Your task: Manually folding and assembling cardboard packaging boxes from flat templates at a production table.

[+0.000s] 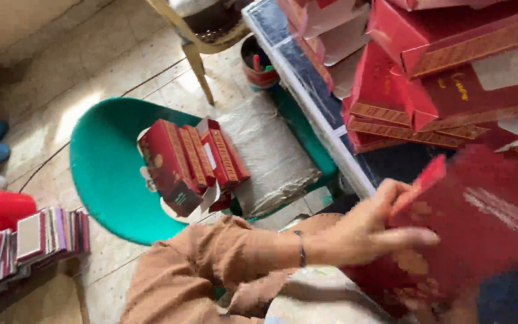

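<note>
A person's left hand [370,231] reaches across from a tan sleeve [211,264], thumb on top and fingers spread over the face of a red box [481,234] — a flat, gold-patterned carton, blurred with motion, low at the right of the view. The hand grasps the box at its left edge, by a raised flap. The right hand is not in view.

Behind it, on a table [313,102] with a pale edge, lies a heap of red cartons [445,78] of the same kind, some open and showing white insides. To the left, on a green chair [106,174], a row of made-up boxes [190,162] stands on edge, packed side by side. A stack of cards [37,240] sits at far left.

Judging by the flap, the box is being folded into shape; the step at hand looks like closing that flap, which calls for a steady hold on the body and a firm tuck.
</note>
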